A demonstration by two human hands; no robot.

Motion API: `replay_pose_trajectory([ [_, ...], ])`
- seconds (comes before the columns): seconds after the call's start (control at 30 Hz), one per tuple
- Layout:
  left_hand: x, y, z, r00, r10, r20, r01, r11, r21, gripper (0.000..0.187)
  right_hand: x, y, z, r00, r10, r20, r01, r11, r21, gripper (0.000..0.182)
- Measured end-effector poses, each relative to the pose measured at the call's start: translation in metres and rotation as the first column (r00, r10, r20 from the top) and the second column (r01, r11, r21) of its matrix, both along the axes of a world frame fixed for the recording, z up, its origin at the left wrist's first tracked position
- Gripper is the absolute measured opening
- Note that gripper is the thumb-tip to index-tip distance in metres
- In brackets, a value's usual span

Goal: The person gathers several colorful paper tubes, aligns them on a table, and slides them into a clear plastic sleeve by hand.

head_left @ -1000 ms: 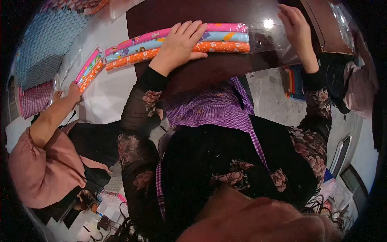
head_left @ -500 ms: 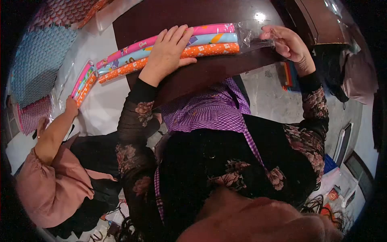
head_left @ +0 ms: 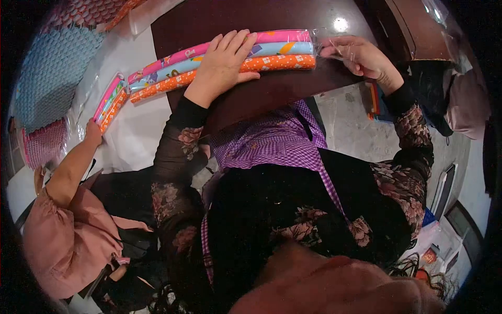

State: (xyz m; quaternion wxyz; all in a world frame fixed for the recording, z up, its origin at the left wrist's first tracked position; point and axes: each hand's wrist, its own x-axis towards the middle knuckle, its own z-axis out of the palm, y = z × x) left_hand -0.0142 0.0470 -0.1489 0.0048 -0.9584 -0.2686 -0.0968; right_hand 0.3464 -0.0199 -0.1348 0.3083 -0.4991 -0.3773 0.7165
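Note:
Three long rolls lie side by side on the dark table inside a clear bag: a pink roll [head_left: 285, 36], a light blue roll [head_left: 274, 49] with printed shapes and an orange roll [head_left: 285, 63] with white marks. Across the middle of them rests my left hand [head_left: 219, 68], palm down, fingers stretched out and thumb apart. At the rolls' right end, my right hand [head_left: 366, 58] has its fingers pinched on the loose end of the clear plastic bag [head_left: 320, 43]. The plastic is crumpled there, close against the roll ends.
To the left, a co-worker's hand [head_left: 94, 132] touches another bagged set of rolls [head_left: 111, 102]. Blue scale-patterned material [head_left: 55, 78] hangs or lies at the far left. A brown box-like piece [head_left: 423, 31] borders the dark table [head_left: 251, 107] at the upper right.
My right hand has moved left, bringing the bag's loose end in toward the roll ends. The rolls and my left hand have shifted slightly right.

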Motion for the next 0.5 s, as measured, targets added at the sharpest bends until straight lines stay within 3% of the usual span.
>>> replay_pose_trajectory([
  [0.07, 0.0, -0.002, 0.003, 1.0, -0.004, 0.004, 0.004, 1.0, 0.011, 0.09, -0.004, 0.004, -0.004, 0.989, 0.072, 0.132, -0.068, 0.997, -0.032, 0.036],
  [0.2, 0.0, -0.002, 0.002, 1.0, -0.011, 0.009, 0.01, 1.0, 0.009, 0.09, -0.02, 0.006, -0.001, 0.969, 0.091, 0.231, -0.089, 0.996, -0.019, 0.037],
  [0.37, -0.001, -0.001, 0.002, 1.0, -0.024, 0.018, 0.023, 0.999, 0.049, 0.088, -0.033, 0.013, -0.003, 0.941, -0.02, 0.336, 0.033, 0.999, -0.032, 0.045],
  [0.5, -0.001, -0.001, 0.001, 0.998, -0.043, 0.034, 0.04, 0.996, 0.079, 0.087, -0.043, 0.017, -0.001, 0.944, -0.074, 0.322, 0.108, 0.99, -0.089, 0.044],
])
